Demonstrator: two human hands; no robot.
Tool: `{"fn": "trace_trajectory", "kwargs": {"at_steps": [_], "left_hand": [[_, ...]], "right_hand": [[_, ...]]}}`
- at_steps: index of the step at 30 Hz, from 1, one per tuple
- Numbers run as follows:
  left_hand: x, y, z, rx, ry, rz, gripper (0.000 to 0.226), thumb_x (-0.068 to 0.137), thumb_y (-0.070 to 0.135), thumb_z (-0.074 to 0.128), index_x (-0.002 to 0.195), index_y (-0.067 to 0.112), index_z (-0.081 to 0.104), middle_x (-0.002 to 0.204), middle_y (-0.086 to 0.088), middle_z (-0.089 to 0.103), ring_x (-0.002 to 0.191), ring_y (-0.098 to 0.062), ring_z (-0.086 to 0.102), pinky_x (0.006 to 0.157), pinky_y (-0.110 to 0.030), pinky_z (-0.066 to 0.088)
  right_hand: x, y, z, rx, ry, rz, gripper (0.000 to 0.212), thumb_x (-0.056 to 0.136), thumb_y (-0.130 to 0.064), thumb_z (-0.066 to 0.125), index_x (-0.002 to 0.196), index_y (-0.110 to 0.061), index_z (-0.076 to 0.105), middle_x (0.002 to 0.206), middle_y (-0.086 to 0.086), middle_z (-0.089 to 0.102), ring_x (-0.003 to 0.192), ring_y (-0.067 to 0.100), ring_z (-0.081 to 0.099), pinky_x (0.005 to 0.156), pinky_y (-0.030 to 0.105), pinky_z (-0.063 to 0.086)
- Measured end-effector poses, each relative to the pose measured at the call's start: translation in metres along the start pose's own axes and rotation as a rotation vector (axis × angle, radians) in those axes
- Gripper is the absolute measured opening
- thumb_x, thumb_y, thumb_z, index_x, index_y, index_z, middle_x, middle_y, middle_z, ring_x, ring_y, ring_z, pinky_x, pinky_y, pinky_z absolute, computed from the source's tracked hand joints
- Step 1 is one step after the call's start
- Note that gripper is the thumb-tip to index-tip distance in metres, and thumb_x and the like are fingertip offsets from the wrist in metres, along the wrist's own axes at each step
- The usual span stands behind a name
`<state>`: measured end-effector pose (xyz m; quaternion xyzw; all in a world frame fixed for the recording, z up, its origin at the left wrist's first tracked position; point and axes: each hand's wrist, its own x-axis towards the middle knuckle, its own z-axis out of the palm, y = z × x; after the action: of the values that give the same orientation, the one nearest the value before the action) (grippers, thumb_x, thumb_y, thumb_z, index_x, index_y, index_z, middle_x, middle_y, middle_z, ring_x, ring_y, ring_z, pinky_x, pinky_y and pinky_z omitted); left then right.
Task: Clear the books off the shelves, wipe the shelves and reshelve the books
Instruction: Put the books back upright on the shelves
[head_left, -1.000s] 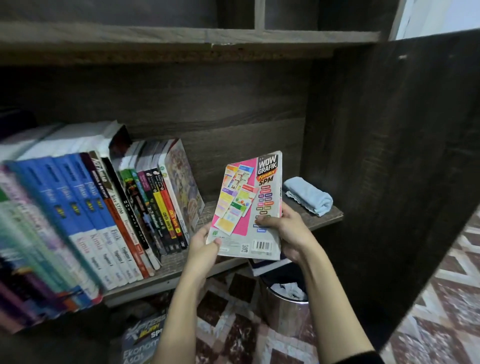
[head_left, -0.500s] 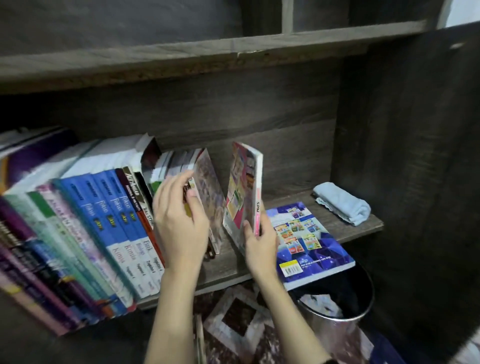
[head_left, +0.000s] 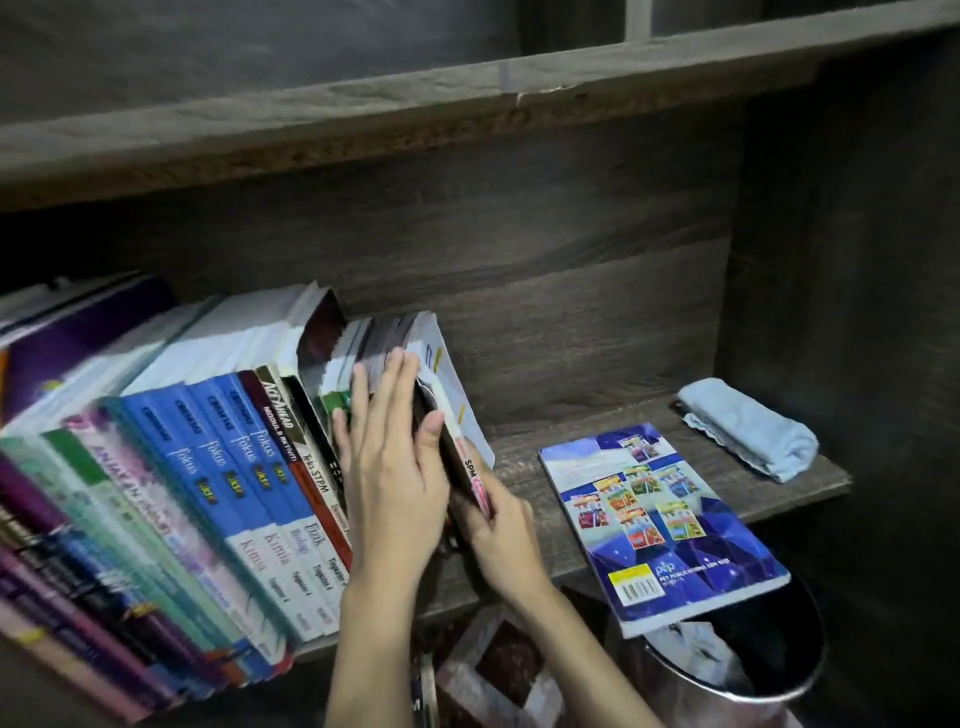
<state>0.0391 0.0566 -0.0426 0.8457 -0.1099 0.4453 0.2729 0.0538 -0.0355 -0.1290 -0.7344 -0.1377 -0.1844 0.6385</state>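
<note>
A row of leaning books (head_left: 234, 467) fills the left part of the dark wooden shelf (head_left: 524, 457). At the row's right end stands a thin pink-and-white book with "SPM" on its spine (head_left: 470, 462), tilted against the others. My left hand (head_left: 389, 467) lies flat with straight fingers against the row, its thumb on the thin book's edge. My right hand (head_left: 498, 530) grips the lower end of that book. A blue book (head_left: 660, 519) lies flat on the shelf to the right, its near corner past the front edge.
A folded light-blue cloth (head_left: 748, 426) lies at the shelf's right end by the side panel (head_left: 857, 312). A metal bin (head_left: 779, 670) with crumpled paper stands on the patterned floor below. Another shelf board (head_left: 415, 104) runs overhead.
The pink SPM book went from being held flat in both hands to standing against the row's right end. My left hand moved onto the row.
</note>
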Motion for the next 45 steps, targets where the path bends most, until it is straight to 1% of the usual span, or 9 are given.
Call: {"fn": "trace_trajectory", "kwargs": {"at_steps": [4,9,11,16,20,32,37,40,45], "left_hand": [[0.002,0.000,0.005,-0.020,0.026,-0.019,0.047,0.097,0.036,0.033,0.142,0.023,0.039,0.145,0.014,0.034,0.141,-0.004,0.011,0.114,-0.025,-0.006],[0.002,0.000,0.006,0.010,0.045,-0.048,0.045,0.092,0.021,0.050,0.137,0.015,0.047,0.139,0.002,0.049,0.135,-0.013,0.026,0.114,-0.040,0.007],[0.001,0.001,0.005,0.009,0.066,-0.053,0.045,0.091,0.016,0.053,0.136,0.014,0.049,0.137,-0.001,0.051,0.133,-0.014,0.030,0.115,-0.041,0.013],[0.003,0.006,0.006,-0.016,0.122,-0.079,0.048,0.087,0.005,0.058,0.134,0.011,0.050,0.139,-0.003,0.049,0.132,-0.017,0.036,0.114,-0.042,0.023],[0.003,0.004,0.009,0.016,0.163,-0.053,0.040,0.086,0.012,0.055,0.126,0.007,0.057,0.125,-0.009,0.059,0.124,-0.018,0.040,0.103,-0.054,0.036],[0.003,0.003,0.019,0.067,0.215,-0.082,0.039,0.086,0.010,0.056,0.125,0.009,0.058,0.123,-0.010,0.059,0.123,-0.022,0.041,0.103,-0.056,0.035],[0.001,0.005,0.020,0.065,0.207,-0.103,0.045,0.088,0.007,0.060,0.131,0.011,0.052,0.134,-0.008,0.053,0.132,-0.021,0.036,0.110,-0.054,0.029],[-0.008,0.011,0.021,-0.025,0.248,-0.107,0.051,0.091,0.006,0.058,0.139,0.012,0.041,0.146,-0.003,0.041,0.142,-0.018,0.023,0.117,-0.043,0.017],[-0.031,0.036,0.028,-0.062,0.407,0.001,0.028,0.088,0.002,0.056,0.115,0.006,0.059,0.119,-0.013,0.058,0.116,-0.024,0.049,0.104,-0.028,0.032]], "right_hand": [[0.010,0.005,-0.005,-0.005,-0.168,0.006,0.072,0.092,-0.001,0.054,0.136,-0.050,0.027,0.136,-0.038,0.035,0.127,-0.017,0.035,0.107,0.005,0.025],[0.019,0.022,-0.021,0.054,-0.462,0.111,0.101,0.069,0.001,0.060,0.143,-0.056,0.022,0.154,-0.019,0.025,0.142,0.002,0.024,0.118,0.036,0.023],[0.021,0.025,-0.024,0.171,-0.491,0.133,0.102,0.065,0.007,0.057,0.142,-0.055,0.028,0.155,-0.013,0.028,0.141,0.006,0.029,0.116,0.036,0.028],[0.019,0.026,-0.020,0.293,-0.378,0.206,0.089,0.067,0.024,0.059,0.125,-0.042,0.046,0.140,-0.012,0.043,0.132,0.009,0.041,0.102,0.025,0.043],[0.019,0.029,-0.016,0.285,-0.332,0.225,0.075,0.069,0.025,0.061,0.113,-0.034,0.046,0.129,-0.013,0.047,0.131,0.011,0.043,0.110,0.032,0.036],[0.023,0.031,-0.020,0.311,-0.356,0.281,0.070,0.073,0.029,0.056,0.115,-0.027,0.048,0.125,-0.018,0.048,0.106,-0.023,0.049,0.081,0.017,0.048],[0.024,0.026,-0.026,0.109,-0.372,0.236,0.078,0.072,0.017,0.065,0.121,-0.040,0.047,0.125,-0.010,0.054,0.112,-0.001,0.055,0.088,0.016,0.045],[0.024,0.013,-0.043,-0.033,-0.380,0.220,0.071,0.074,0.015,0.057,0.125,-0.033,0.051,0.109,-0.012,0.058,0.098,-0.006,0.056,0.079,0.005,0.042],[0.023,-0.002,-0.076,-0.362,-0.125,0.174,0.044,0.085,0.000,0.055,0.125,-0.019,0.059,0.126,0.002,0.057,0.119,0.016,0.050,0.093,0.016,0.035]]}}
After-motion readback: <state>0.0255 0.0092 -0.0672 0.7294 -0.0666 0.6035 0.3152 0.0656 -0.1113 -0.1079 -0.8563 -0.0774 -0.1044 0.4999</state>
